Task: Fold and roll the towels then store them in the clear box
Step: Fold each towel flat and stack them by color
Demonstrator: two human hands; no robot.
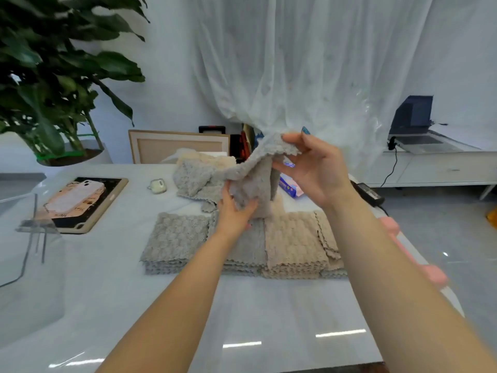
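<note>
- Head view: both hands are up over the desk [269,305], and a grey towel [255,179] hangs between them, clear of the surface.
- The right hand [314,168] is the higher one and pinches the towel's top corner between thumb and fingertips, the other fingers loosely spread.
- The left hand [234,214] is lower and nearer. Its fingers and thumb are curled round the bunched bottom of the same towel.
- Right under the hands, folded towels lie flat in a row: a grey stack [174,238] on the left and a beige stack [293,243] on the right, edges touching the towels between them.
- Behind that row sits a loose heap [193,173] of grey and beige towels, unfolded; the raised towel's far end trails towards it.
- The clear box [32,251] stands at the desk's left edge, well apart from the stacks.
- Further back on the left there's a tablet [107,200] with a phone [78,195] lying on top, and a small earbud case [158,186] just beside the heap.
- A blue packet [289,185] peeks out behind the right hand.
- Backdrop: a leafy plant [53,76] on the left, a white curtain [309,63] in the centre and a laptop [414,122] on a low cabinet to the right.
</note>
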